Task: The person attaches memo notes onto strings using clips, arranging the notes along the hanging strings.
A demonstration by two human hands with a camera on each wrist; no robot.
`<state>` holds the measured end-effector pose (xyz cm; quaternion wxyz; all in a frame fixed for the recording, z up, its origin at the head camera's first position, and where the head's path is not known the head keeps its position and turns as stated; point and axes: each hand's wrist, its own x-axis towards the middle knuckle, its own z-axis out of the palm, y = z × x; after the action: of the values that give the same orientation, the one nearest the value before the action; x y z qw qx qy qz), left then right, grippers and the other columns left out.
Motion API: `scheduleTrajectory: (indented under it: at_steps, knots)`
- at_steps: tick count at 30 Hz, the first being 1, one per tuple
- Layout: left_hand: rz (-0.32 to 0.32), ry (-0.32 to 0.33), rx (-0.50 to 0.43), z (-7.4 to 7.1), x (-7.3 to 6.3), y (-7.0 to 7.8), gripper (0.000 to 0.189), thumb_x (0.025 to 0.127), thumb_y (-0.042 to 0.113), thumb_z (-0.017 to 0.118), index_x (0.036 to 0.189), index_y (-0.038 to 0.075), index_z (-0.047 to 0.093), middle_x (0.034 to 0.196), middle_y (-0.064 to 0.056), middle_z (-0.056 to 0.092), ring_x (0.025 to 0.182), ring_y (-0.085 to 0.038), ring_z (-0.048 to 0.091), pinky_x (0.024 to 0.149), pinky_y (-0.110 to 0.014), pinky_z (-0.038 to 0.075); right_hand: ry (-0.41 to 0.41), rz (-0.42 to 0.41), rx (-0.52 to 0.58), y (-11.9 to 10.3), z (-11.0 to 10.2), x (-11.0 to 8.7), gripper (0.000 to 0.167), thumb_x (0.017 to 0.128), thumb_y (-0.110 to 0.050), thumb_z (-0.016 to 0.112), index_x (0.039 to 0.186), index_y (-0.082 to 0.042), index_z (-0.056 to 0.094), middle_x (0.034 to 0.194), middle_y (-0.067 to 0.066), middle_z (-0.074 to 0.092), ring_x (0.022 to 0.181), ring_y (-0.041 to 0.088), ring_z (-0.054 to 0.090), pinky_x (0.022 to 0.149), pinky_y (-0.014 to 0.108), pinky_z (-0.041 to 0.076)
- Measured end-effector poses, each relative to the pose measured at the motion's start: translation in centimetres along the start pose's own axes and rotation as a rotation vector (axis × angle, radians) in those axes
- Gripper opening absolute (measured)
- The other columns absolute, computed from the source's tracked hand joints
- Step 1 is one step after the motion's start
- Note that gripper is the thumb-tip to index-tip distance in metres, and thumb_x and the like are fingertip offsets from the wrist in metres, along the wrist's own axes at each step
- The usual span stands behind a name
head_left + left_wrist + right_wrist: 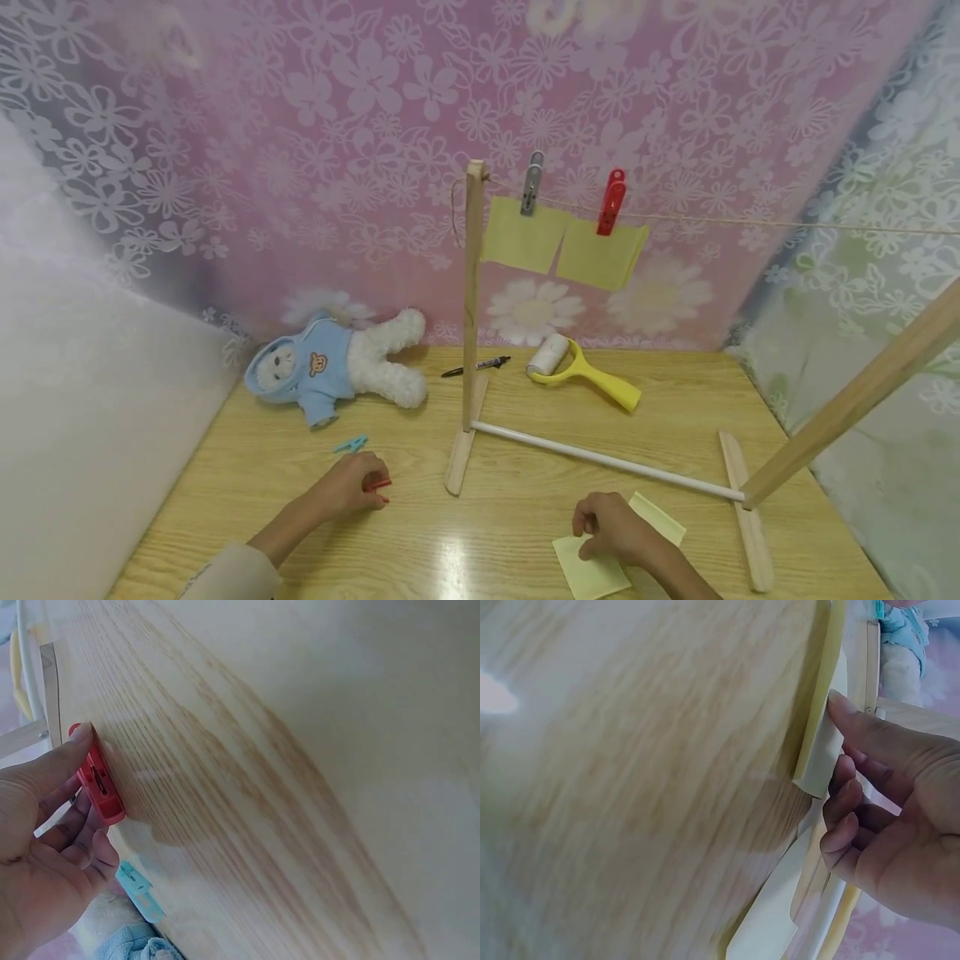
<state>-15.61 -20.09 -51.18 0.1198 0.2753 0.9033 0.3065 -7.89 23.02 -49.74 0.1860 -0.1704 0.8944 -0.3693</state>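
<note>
My left hand (348, 486) pinches a red clothespin (99, 780) low over the table, thumb on one end and fingers behind it. A light-blue clothespin (350, 444) lies just beyond that hand. My right hand (617, 527) is above a pale yellow paper sheet (592, 577), its thumb right at the sheet (826, 754) in the right wrist view and its fingers loosely bent. A second yellow sheet (657, 518) lies partly behind this hand. On a string line, a grey clothespin (532, 185) and a red clothespin (611, 202) hold two yellow sheets (525, 237).
A wooden post (472, 308) and a slanting one (855, 396) hold the string (750, 222), joined below by a white rod (600, 456). At the back lie a white plush toy in a blue hoodie (330, 367), a black pen (480, 367) and a yellow-handled lint roller (600, 379).
</note>
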Motion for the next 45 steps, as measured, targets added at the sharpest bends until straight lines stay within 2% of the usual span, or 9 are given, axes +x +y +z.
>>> scheduleTrajectory:
  at_steps: [6,11,16,19,22,27,31,38,45]
  knots:
    - [-0.010,-0.011,0.006,-0.1,0.1,-0.1,0.026,0.073,0.016,0.081,0.092,0.006,0.067,0.079,0.001,0.058,0.068,-0.006,0.051,0.059,-0.021,0.044,0.010,-0.027,-0.047,0.0,0.0,-0.1,0.023,0.067,-0.005,0.081,0.075,-0.010,0.061,0.082,0.000,0.053,0.075,0.011,0.049,0.067,0.021,0.046]
    - [-0.007,-0.007,0.018,-0.3,0.1,0.1,0.026,0.074,0.018,0.080,0.092,0.006,0.067,0.080,0.000,0.059,0.070,-0.006,0.052,0.060,-0.021,0.044,0.014,-0.029,-0.029,0.0,0.1,0.0,0.023,0.069,-0.001,0.079,0.077,-0.009,0.059,0.081,-0.001,0.056,0.077,0.009,0.053,0.069,0.024,0.049]
    - [0.003,0.016,0.051,-0.4,0.3,0.6,0.026,0.077,0.023,0.078,0.093,0.007,0.066,0.081,0.001,0.059,0.071,-0.007,0.049,0.060,-0.021,0.041,-0.009,-0.017,0.036,0.3,0.0,0.2,0.020,0.072,-0.002,0.077,0.083,-0.008,0.061,0.080,0.002,0.057,0.071,0.008,0.049,0.062,0.020,0.043]
    - [0.019,0.031,0.062,-0.5,0.6,1.0,0.026,0.078,0.024,0.077,0.096,0.008,0.066,0.085,0.002,0.061,0.072,-0.008,0.052,0.061,-0.020,0.043,-0.037,-0.016,0.117,0.8,-0.4,0.3,0.015,0.076,-0.010,0.076,0.086,-0.007,0.064,0.080,0.001,0.059,0.069,0.006,0.048,0.061,0.020,0.043]
    - [0.017,0.030,0.021,-0.6,1.1,1.6,0.022,0.081,0.021,0.076,0.096,0.008,0.066,0.086,0.001,0.063,0.072,-0.009,0.056,0.060,-0.020,0.045,-0.050,-0.038,0.183,1.2,-1.0,0.4,0.014,0.082,-0.020,0.073,0.087,-0.007,0.068,0.081,0.000,0.062,0.069,0.004,0.052,0.062,0.020,0.046]
    - [-0.004,0.030,-0.046,-1.7,2.0,3.6,0.020,0.083,0.018,0.073,0.098,0.009,0.065,0.089,0.001,0.066,0.076,-0.009,0.059,0.062,-0.022,0.048,0.020,-0.078,0.227,1.1,-2.3,0.2,0.019,0.090,-0.025,0.064,0.084,-0.007,0.066,0.073,-0.004,0.057,0.057,-0.001,0.048,0.051,0.022,0.046]
    - [0.061,0.084,-0.042,-3.3,3.2,5.6,0.024,0.083,0.022,0.074,0.102,0.010,0.066,0.090,0.001,0.067,0.079,-0.010,0.062,0.063,-0.022,0.048,0.110,-0.051,0.280,0.6,-3.6,-0.2,0.023,0.094,-0.023,0.059,0.087,-0.001,0.061,0.075,0.001,0.053,0.050,0.002,0.048,0.046,0.024,0.046]
    - [0.144,0.165,-0.058,-6.2,5.1,10.2,0.026,0.084,0.025,0.073,0.106,0.013,0.067,0.092,0.003,0.069,0.081,-0.008,0.063,0.064,-0.022,0.045,0.295,-0.039,0.308,-0.3,-5.8,-0.6,0.024,0.094,-0.020,0.059,0.101,0.004,0.059,0.079,0.011,0.065,0.062,0.018,0.065,0.056,0.031,0.053]
    - [0.217,0.158,-0.063,-7.7,7.2,14.8,0.031,0.084,0.029,0.073,0.111,0.014,0.066,0.096,0.004,0.071,0.087,-0.010,0.064,0.074,-0.032,0.049,0.511,-0.096,0.409,-1.1,-8.0,-0.8,0.023,0.090,-0.009,0.064,0.103,0.008,0.057,0.081,-0.001,0.068,0.068,0.010,0.064,0.061,0.026,0.052]
